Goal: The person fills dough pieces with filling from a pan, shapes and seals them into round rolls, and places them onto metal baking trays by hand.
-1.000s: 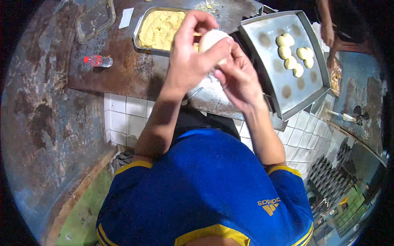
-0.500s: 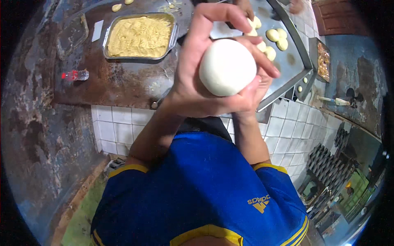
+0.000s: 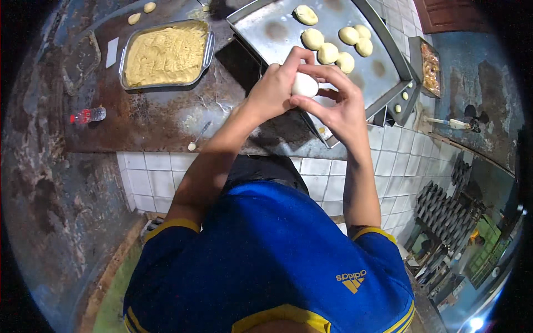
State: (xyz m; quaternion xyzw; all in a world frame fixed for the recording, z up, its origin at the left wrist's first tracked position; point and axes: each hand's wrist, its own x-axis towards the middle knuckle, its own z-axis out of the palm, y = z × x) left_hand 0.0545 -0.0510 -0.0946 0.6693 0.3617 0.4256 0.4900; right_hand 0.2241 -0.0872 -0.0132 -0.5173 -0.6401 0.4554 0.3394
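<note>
A smooth white dough ball (image 3: 305, 85) is held between my two hands, above the near edge of a metal baking tray (image 3: 265, 32). My left hand (image 3: 272, 93) is curled around its left side. From the right, my right hand (image 3: 340, 105) grips it between thumb and fingers. Part of the ball is hidden by the fingers. Beyond my hands, several round pale-yellow dough pieces (image 3: 328, 54) sit on the tray, some touching one another. One flatter dough piece (image 3: 306, 15) lies apart from them near the far side.
Left on the dark worktop (image 3: 161, 119) stands a glass dish (image 3: 206, 61) of yellow paste. A red-capped bottle (image 3: 91, 115) lies at far left. A thin tool (image 3: 201, 135) rests near the front edge. Two small dough pieces (image 3: 134, 19) lie behind the dish. A filled box (image 3: 430, 69) stands right.
My hands have moved down and away from the camera with the dough ball, and their grip has shifted to the fingertips. More of the tray shows. Another person's hand is gone from view.
</note>
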